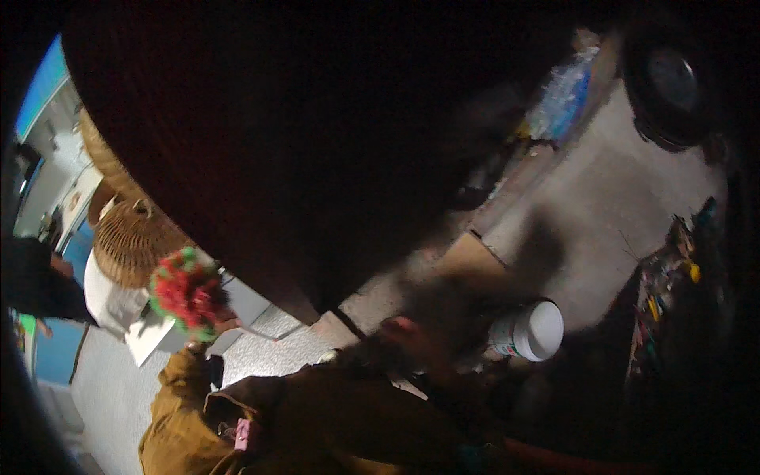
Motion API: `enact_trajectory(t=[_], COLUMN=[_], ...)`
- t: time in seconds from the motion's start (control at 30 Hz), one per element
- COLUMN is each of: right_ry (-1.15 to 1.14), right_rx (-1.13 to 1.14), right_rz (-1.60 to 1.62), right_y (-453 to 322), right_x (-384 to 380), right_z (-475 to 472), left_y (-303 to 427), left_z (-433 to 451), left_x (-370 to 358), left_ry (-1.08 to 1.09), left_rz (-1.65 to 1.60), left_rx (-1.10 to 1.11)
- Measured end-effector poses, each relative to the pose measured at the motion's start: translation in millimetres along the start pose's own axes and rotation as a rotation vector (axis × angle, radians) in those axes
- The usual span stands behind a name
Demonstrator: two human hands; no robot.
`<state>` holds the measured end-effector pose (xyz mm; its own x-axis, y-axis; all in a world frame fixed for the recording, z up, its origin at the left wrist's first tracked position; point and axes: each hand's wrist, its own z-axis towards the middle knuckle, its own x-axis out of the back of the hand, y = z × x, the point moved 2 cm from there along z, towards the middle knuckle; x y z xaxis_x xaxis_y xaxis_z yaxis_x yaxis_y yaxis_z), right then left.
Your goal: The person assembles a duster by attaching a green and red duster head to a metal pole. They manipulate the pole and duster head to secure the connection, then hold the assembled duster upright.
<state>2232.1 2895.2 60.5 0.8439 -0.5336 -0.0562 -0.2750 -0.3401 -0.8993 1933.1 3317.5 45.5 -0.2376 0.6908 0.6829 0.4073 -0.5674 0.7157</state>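
Note:
My left hand [227,324], at the end of a mustard-brown sleeve, grips a fluffy red and green bundle [189,292]; it may be a duster, and it hides most of the fingers. My right hand [409,333] is in deep shadow and blurred, low in the middle of the view. Whether its fingers hold anything cannot be seen. Between and above both hands, a large dark brown panel [237,148], perhaps a door, covers much of the view. A pink clip-like object [241,434] hangs at the front of my jacket.
Left of the panel is a wicker basket [127,240], with a person's dark sleeve [41,279] beyond. To the right are a white bucket [541,331], a cardboard piece [472,258], a tyre-like round object [671,83], a blue plastic bag [564,101] and cluttered small items [656,297].

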Motion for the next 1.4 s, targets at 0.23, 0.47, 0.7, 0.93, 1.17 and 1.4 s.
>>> enact_trajectory(t=[0.23, 0.47, 0.7, 0.93, 1.17, 1.4], right_ry=[-0.073, 0.026, 0.072, 0.039, 0.046, -0.042], right_rx=[0.166, 0.138, 0.118, 0.001, 0.044, 0.284], right_rz=[-0.111, -0.173, -0.259, -0.265, -0.284, -0.383], right_y=[-15, -46, -25, 9, -13, -12], right_x=[-30, -34, -35, -38, -38, -47], right_z=[35, 22, -9, 4, -6, 14], left_y=[-63, -88, -92, -108, -105, -112], left_z=[25, 76, 114, 122, 129, 147], left_x=[27, 75, 103, 97, 66, 69], left_ry=[0.586, 0.781, 0.753, 0.569, 0.927, 0.858], left_rz=[-0.904, -0.538, 0.057, 0.461, -0.278, -0.284], left_rx=[0.174, 0.110, -0.130, -0.136, -0.011, 0.042])
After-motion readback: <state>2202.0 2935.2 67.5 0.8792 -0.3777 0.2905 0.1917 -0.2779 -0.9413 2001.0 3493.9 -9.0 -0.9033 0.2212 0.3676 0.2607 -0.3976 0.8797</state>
